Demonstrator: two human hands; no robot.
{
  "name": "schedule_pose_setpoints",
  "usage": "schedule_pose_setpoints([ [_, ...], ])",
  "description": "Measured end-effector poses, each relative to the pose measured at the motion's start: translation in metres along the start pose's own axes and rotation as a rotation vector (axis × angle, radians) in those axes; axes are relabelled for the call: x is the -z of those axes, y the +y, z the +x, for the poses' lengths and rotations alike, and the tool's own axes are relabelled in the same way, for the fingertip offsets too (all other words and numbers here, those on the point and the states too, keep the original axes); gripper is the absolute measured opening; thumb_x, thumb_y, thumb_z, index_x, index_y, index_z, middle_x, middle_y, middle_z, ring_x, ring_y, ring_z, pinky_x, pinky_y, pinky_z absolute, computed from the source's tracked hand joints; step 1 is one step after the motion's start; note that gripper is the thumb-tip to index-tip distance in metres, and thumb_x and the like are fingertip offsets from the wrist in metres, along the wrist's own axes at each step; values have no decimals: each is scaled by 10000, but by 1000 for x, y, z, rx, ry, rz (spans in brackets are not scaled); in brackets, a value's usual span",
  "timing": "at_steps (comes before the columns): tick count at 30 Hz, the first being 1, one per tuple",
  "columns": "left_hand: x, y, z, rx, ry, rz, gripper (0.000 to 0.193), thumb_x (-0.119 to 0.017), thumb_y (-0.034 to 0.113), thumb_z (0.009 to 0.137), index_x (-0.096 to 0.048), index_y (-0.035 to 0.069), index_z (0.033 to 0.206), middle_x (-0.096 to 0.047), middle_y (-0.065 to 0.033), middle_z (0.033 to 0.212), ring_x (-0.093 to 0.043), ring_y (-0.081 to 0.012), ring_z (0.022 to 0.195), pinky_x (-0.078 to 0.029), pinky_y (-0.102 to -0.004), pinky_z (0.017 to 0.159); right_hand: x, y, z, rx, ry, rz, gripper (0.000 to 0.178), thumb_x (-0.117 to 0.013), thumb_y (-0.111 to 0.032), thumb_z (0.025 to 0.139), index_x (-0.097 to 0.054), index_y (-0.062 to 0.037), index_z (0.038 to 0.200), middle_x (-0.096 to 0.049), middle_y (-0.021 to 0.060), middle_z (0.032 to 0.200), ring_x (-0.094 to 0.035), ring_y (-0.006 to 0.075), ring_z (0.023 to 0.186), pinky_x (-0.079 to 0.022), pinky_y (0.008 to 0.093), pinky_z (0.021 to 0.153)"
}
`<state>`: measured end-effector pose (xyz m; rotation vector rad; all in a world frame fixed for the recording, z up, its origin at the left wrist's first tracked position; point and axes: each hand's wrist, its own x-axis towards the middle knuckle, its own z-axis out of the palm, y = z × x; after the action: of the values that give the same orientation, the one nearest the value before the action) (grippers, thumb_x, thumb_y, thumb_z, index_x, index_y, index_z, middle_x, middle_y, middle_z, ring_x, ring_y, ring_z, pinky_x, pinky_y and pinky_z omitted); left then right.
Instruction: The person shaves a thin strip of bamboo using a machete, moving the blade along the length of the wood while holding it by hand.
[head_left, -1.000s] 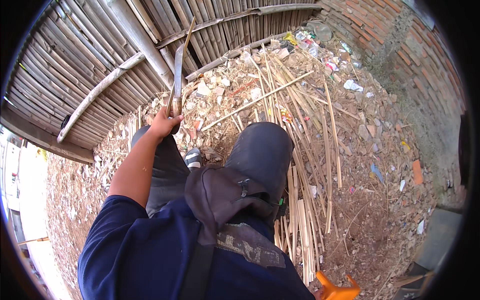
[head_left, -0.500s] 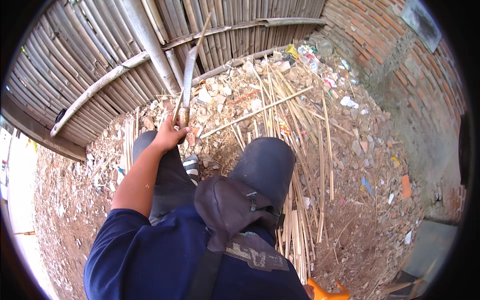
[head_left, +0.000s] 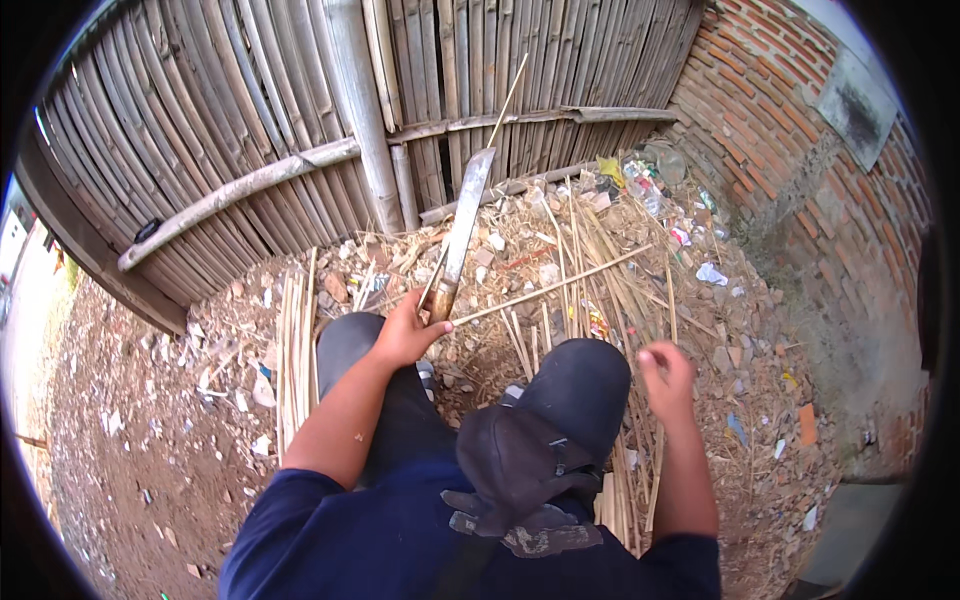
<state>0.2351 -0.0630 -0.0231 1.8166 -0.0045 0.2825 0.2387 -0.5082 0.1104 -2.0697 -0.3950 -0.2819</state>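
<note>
My left hand [head_left: 408,335] is closed round the wooden handle of a machete [head_left: 464,220], its blade pointing up and away from me. A thin bamboo strip [head_left: 510,92] is pinched in the same hand; it runs along the blade and sticks out past its tip. My right hand [head_left: 668,380] is raised beside my right knee, fingers curled in, with nothing visible in them. Beneath and beside it lie long split bamboo strips [head_left: 625,505] on the ground. One longer strip [head_left: 560,285] lies slantwise, its near end by my left thumb.
Another bundle of bamboo strips [head_left: 293,350] lies left of my left knee. A bamboo fence [head_left: 270,100] stands ahead, meeting a brick wall [head_left: 800,150] on the right. Stones and litter [head_left: 645,190] cover the dirt ground. A dark bag [head_left: 515,460] hangs at my lap.
My right hand has come up from the lower edge to beside my right knee. The orange thing near it has left the view. My left hand still grips the machete and strip, now farther right.
</note>
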Motion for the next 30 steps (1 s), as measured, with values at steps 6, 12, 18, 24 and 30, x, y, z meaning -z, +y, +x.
schedule_pose_setpoints([
  [6, 15, 38, -11, 92, 20, -129, 585, -784, -41, 869, -423, -63, 1330, -603, -120, 1151, -662, -185, 1034, -579, -303, 851, -152, -48, 123, 136, -646, -119, 520, -728, -494, 915, -718, -11, 1107, -722, 189, 1042, -711, 301, 916, -558, 404, 828],
  [12, 21, 31, -9, 45, 74, -134, 583, -825, -3, 844, -465, -48, 1300, -623, -119, 1129, -657, -180, 1018, -553, -321, 855, -253, -45, 131, 243, -741, 10, 686, -694, -546, 943, -623, 26, 1316, -685, 205, 1218, -687, 300, 1094, -537, 402, 953],
  [18, 16, 32, -12, 85, 76, 241, 660, -929, 223, 771, -547, 6, 1264, -663, -68, 913, -601, -130, 765, -510, -302, 678, -291, -19, 93, 132, -754, 445, 523, -670, -398, 1011, -583, 25, 1308, -685, 108, 1082, -669, 184, 945, -550, 358, 835],
  [24, 0, 57, -12, 4, 58, 240, 677, -936, 187, 749, -541, 7, 1269, -606, -9, 787, -484, -73, 618, -426, -270, 550, -283, -31, 92, 18, -806, 582, 334, -651, -301, 1034, -611, -9, 1190, -675, 37, 970, -622, 99, 796, -520, 286, 700],
  [30, -9, 49, -8, -72, 93, 236, 388, -815, 120, 891, -560, 19, 1165, -619, 4, 860, -446, -26, 572, -377, -237, 506, -282, -10, 96, 41, -376, 638, 335, -688, -269, 964, -605, 4, 1140, -685, 73, 910, -645, 165, 763, -521, 346, 696],
])
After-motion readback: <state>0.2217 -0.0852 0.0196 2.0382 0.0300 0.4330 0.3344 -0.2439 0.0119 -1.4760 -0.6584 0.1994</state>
